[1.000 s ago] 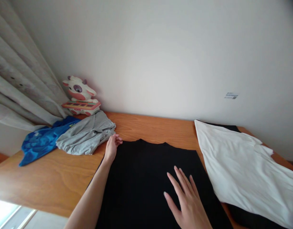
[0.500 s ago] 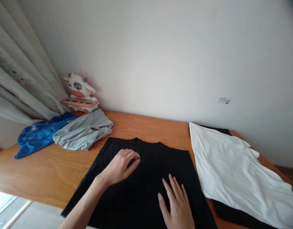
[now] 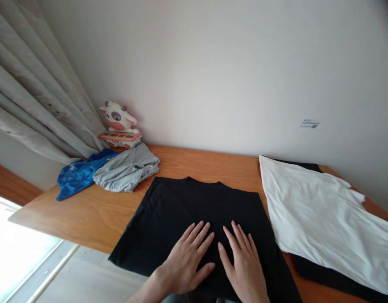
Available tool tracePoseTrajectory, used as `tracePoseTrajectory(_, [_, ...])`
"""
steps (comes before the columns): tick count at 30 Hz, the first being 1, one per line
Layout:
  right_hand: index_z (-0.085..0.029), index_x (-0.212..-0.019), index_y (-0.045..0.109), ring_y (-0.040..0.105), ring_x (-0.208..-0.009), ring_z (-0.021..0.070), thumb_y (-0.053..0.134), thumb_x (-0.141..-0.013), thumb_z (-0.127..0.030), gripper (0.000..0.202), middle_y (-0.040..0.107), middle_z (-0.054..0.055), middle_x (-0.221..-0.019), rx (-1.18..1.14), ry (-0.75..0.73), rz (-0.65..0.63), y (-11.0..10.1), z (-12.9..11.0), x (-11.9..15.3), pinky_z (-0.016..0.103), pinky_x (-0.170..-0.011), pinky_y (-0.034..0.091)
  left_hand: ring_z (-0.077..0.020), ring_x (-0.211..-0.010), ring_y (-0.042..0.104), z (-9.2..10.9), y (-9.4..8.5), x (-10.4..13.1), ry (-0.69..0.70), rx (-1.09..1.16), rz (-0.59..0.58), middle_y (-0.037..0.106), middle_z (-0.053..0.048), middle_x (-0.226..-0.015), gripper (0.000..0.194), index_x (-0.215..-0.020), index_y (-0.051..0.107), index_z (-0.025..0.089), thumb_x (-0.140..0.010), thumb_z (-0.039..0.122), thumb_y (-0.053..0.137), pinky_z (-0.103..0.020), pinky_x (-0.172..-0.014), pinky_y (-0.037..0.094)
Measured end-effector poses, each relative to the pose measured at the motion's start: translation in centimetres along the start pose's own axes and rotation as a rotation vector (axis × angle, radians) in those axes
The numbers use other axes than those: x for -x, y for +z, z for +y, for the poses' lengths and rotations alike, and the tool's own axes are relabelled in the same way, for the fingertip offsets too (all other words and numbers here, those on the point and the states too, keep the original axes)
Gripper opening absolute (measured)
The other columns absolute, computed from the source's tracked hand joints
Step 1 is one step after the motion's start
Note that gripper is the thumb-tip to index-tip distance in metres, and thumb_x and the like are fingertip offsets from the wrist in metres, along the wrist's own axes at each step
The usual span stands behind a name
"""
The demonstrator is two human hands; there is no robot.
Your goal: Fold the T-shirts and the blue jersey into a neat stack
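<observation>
A black T-shirt (image 3: 194,204) lies spread out on the wooden table, its neckline toward the wall. Flat on the lower middle of the shirt rests my left hand (image 3: 190,259), fingers stretched out and thumb apart. Close beside it, my right hand (image 3: 244,261) also lies on the black fabric with its fingers spread. Neither hand grips anything. The shirt's lower edge hangs at the table's front, partly hidden by my hands and wrists.
White garment (image 3: 317,210) lies over black cloth (image 3: 323,269) on the right. Crumpled grey cloth (image 3: 127,168) and a blue garment (image 3: 77,176) sit at the back left, before a cow toy with a keyboard (image 3: 120,126). Curtain (image 3: 39,92) hangs left; the wooden table (image 3: 96,214) meets the wall.
My left hand has come down and nearer to me, from a curled pose to lying flat beside my right hand. The view has shifted slightly left.
</observation>
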State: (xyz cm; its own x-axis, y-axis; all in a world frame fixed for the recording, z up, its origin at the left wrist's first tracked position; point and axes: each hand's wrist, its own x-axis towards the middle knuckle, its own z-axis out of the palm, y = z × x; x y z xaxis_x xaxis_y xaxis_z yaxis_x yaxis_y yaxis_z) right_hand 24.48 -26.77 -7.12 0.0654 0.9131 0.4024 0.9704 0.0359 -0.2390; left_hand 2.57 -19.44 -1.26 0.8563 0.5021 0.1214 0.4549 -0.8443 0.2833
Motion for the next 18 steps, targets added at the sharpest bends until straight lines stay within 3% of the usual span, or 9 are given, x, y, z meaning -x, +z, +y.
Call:
tracePoseTrajectory(5, [-0.023,-0.144,0.054,0.048,-0.14,0.0336,0.047,-0.1,-0.052,0.053,0.048,0.013,-0.155,-0.022,0.007,-0.02,-0.2,-0.1,-0.1,0.058,-0.112,0.042,-0.0306,-0.152,0.031,-1.5,-0.7,2.2,-0.042,-0.072,0.011,0.023,-0.008,-0.167,0.072,-0.163,0.015,0.028,-0.101,0.049,0.047,-0.053,-0.124,0.028])
tracePoseTrajectory(12, [-0.023,-0.146,0.051,0.047,-0.141,0.0318,0.048,-0.1,-0.051,0.054,0.045,0.012,-0.157,-0.035,-0.047,-0.052,-0.9,0.5,0.2,0.056,-0.114,0.041,-0.0316,-0.148,0.037,-5.6,-2.3,6.7,-0.161,-0.193,0.066,0.027,-0.009,-0.166,0.076,-0.162,0.019,0.029,-0.098,0.054,0.051,-0.052,-0.122,0.032])
tracePoseTrajectory(15, [-0.027,-0.154,0.041,0.048,-0.141,0.0311,0.049,-0.1,-0.051,0.06,0.042,0.01,-0.159,-0.015,-0.139,-0.078,-1.4,1.6,1.6,0.054,-0.112,0.044,-0.0315,-0.148,0.039,-6.8,-2.8,9.2,-0.143,-0.227,0.043,0.028,-0.007,-0.165,0.08,-0.162,0.02,0.031,-0.095,0.059,0.054,-0.051,-0.121,0.034])
tracePoseTrajectory(18, [-0.032,-0.161,0.026,0.048,-0.14,0.0338,0.05,-0.098,-0.053,0.071,0.039,0.009,-0.161,0.026,-0.169,-0.103,-1.8,2.7,3.0,0.057,-0.109,0.046,-0.0323,-0.145,0.043,-7.4,-2.6,11.1,-0.259,-0.279,0.116,0.032,-0.006,-0.164,0.078,-0.161,0.022,0.034,-0.094,0.058,0.055,-0.051,-0.12,0.035])
